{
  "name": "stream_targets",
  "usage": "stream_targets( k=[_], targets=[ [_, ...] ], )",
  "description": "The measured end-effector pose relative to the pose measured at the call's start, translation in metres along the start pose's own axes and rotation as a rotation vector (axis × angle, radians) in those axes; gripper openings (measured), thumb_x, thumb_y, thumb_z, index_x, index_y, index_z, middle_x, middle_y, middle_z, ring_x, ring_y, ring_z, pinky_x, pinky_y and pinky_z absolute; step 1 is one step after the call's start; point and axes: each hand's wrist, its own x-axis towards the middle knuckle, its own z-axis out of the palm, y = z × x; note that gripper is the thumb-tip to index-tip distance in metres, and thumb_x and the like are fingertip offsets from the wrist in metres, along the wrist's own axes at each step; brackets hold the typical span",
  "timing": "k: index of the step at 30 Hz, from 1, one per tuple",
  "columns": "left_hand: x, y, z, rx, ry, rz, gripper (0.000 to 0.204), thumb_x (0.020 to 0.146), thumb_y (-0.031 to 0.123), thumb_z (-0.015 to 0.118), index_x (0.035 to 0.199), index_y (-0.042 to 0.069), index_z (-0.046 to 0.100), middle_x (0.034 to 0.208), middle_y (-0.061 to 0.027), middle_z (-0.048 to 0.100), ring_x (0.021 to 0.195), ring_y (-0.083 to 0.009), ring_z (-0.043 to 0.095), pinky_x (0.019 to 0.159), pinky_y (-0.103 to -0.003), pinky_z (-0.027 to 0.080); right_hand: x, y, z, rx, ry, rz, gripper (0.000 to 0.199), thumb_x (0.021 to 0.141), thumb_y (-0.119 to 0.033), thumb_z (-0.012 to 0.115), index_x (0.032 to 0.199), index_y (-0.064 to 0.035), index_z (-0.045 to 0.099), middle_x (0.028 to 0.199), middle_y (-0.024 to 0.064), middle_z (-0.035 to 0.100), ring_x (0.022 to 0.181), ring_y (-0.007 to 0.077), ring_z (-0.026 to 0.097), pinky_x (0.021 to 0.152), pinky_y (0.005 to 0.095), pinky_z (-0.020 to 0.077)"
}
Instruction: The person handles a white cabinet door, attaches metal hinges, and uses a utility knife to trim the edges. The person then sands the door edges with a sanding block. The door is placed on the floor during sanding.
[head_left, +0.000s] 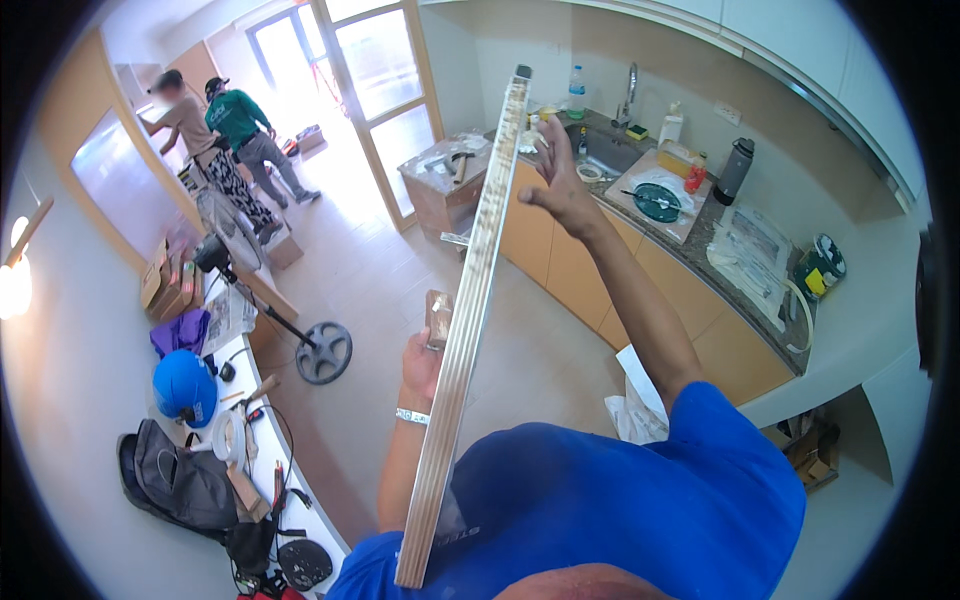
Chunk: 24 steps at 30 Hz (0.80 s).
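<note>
A long striped wooden board, seen edge-on, runs from beside my left shoulder up and away past the middle of the view. Its far part looks rough and mottled, with a dark cap at the tip. Against its left side, my left hand is closed on a small brown block; the board partly hides these fingers. A short metal piece juts from the board's left side farther up. My right hand is raised right of the board's far part, fingers spread and holding nothing.
On the right, a counter holds a sink, a dark bottle and a green lid. A hammer lies on a low cabinet. At left, a table bears a blue helmet and backpack. Two people stand far left.
</note>
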Motion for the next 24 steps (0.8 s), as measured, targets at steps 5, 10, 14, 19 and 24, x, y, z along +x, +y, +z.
stream_targets(
  k=[5, 10, 14, 19, 24],
  targets=[
    [0.0, -0.03, 0.025, -0.02, -0.061, -0.094, 0.068, 0.095, 0.046, 0.061, 0.142, -0.002, 0.055, 0.117, -0.0286, 0.07, 0.079, -0.0343, 0.069, 0.067, -0.047, 0.058, 0.069, -0.007, -0.054, 0.391, -0.212, 0.007, 0.121, 0.06, -0.053, 0.101, 0.152, -0.0023, 0.04, 0.138, 0.013, 0.06, 0.13, 0.0253, 0.06, 0.112, 0.0373, 0.0477],
    [0.032, -0.047, 0.039, -0.032, -0.102, -0.162, 0.068, 0.097, 0.046, 0.059, 0.144, -0.004, 0.053, 0.119, -0.0315, 0.068, 0.077, -0.0351, 0.068, 0.064, -0.047, 0.057, 0.092, -0.021, -0.116, 0.554, -0.643, 0.09, 0.083, 0.059, -0.053, 0.1, 0.116, -0.0039, 0.066, 0.101, 0.0084, 0.073, 0.093, 0.0174, 0.07, 0.083, 0.0309, 0.0567],
    [0.035, -0.056, 0.045, -0.016, -0.046, -0.18, 0.068, 0.099, 0.046, 0.058, 0.145, -0.004, 0.052, 0.12, -0.033, 0.067, 0.078, -0.0362, 0.069, 0.065, -0.047, 0.057, 0.081, -0.023, -0.125, 0.536, -0.394, 0.015, 0.076, 0.057, -0.052, 0.101, 0.105, -0.0069, 0.063, 0.097, 0.0083, 0.072, 0.087, 0.0178, 0.07, 0.078, 0.0313, 0.0569],
    [0.033, -0.059, 0.069, 0.068, 0.128, -0.151, 0.068, 0.101, 0.046, 0.056, 0.146, -0.005, 0.05, 0.122, -0.0348, 0.066, 0.079, -0.0374, 0.069, 0.065, -0.047, 0.057, 0.094, -0.064, -0.139, 0.451, -0.371, -0.054, 0.071, 0.07, -0.045, 0.094, 0.119, -0.0052, 0.063, 0.103, 0.0114, 0.07, 0.094, 0.0214, 0.071, 0.085, 0.0377, 0.0605],
    [0.068, -0.041, 0.082, -0.24, 0.335, -0.227, 0.063, 0.103, 0.044, 0.06, 0.144, -0.003, 0.051, 0.129, -0.0279, 0.064, 0.1, -0.0332, 0.069, 0.074, -0.047, 0.061, 0.117, -0.123, -0.173, 0.616, -0.443, -0.176, 0.051, 0.071, -0.014, 0.084, 0.115, 0.0021, 0.064, 0.096, 0.0117, 0.074, 0.083, 0.0228, 0.074, 0.08, 0.0368, 0.0637]
  ],
)
